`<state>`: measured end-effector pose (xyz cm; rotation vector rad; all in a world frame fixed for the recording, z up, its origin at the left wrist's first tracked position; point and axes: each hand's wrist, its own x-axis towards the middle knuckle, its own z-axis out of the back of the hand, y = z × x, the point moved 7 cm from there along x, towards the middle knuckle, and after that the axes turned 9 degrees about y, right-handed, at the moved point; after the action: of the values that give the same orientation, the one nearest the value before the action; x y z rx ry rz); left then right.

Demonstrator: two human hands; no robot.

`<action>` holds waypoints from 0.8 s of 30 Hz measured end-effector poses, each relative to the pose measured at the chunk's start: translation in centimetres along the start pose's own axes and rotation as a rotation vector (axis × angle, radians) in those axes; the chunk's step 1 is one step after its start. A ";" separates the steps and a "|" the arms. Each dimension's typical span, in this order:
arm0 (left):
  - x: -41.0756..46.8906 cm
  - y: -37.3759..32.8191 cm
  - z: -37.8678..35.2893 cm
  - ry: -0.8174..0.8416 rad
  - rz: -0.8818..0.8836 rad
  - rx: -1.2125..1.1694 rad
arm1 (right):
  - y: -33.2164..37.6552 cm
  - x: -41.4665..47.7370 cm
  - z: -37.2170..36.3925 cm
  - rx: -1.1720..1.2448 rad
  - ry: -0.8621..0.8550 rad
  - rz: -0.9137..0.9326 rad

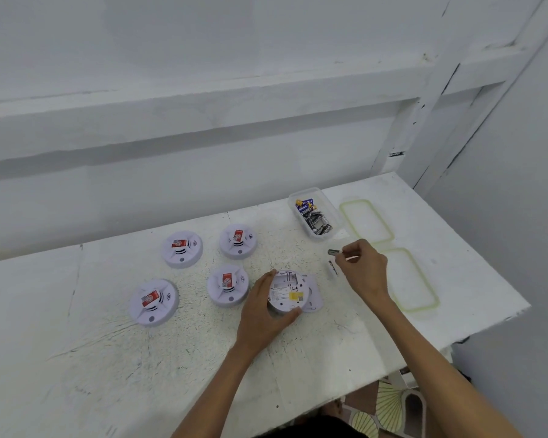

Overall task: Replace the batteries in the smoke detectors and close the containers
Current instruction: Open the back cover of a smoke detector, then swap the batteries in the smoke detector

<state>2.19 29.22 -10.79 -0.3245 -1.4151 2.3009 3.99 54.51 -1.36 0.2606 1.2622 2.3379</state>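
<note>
An upturned white smoke detector (pixel 288 291) lies on the white table (pixel 140 358), its back with a yellow label facing up. My left hand (pixel 263 311) grips its left and front edge. Under it to the right lies its detached base plate (pixel 314 295). My right hand (pixel 363 268) pinches a dark battery (pixel 332 251) just above the table, to the right of the detector. Another small battery-like piece (pixel 332 268) lies below the fingers, partly hidden. A clear open container (pixel 314 213) with several batteries stands behind.
Several closed smoke detectors with red stickers sit to the left (pixel 182 249) (pixel 238 241) (pixel 227 285) (pixel 154 301). Two clear lids with green seals (pixel 366 221) (pixel 412 279) lie at the right, near the table's right edge. A wall rises behind the table.
</note>
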 end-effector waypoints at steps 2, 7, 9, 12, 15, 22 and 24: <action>0.0 -0.1 0.0 0.002 -0.001 -0.002 | -1.0 0.2 0.3 -0.067 0.010 -0.022; 0.0 0.1 0.0 0.005 0.007 0.004 | -3.3 0.5 -0.4 -0.194 0.085 -0.065; 0.0 0.0 0.0 0.009 0.009 0.008 | -3.7 0.6 -0.8 -0.208 0.109 -0.070; 0.0 0.0 -0.1 0.011 0.015 0.003 | -4.1 0.7 -1.2 -0.230 0.144 -0.079; 0.0 0.0 0.0 0.007 0.019 0.004 | -4.4 0.8 -1.6 -0.257 0.169 -0.076; 0.0 0.1 -0.1 0.010 0.021 0.016 | -5.1 0.9 -2.2 -0.319 0.225 -0.102; 0.0 0.1 -0.1 0.007 0.023 0.017 | -5.1 1.1 -2.4 -0.322 0.236 -0.097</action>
<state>2.17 29.25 -10.92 -0.3456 -1.3939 2.3270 3.73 55.69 -6.94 -0.1822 0.9514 2.4938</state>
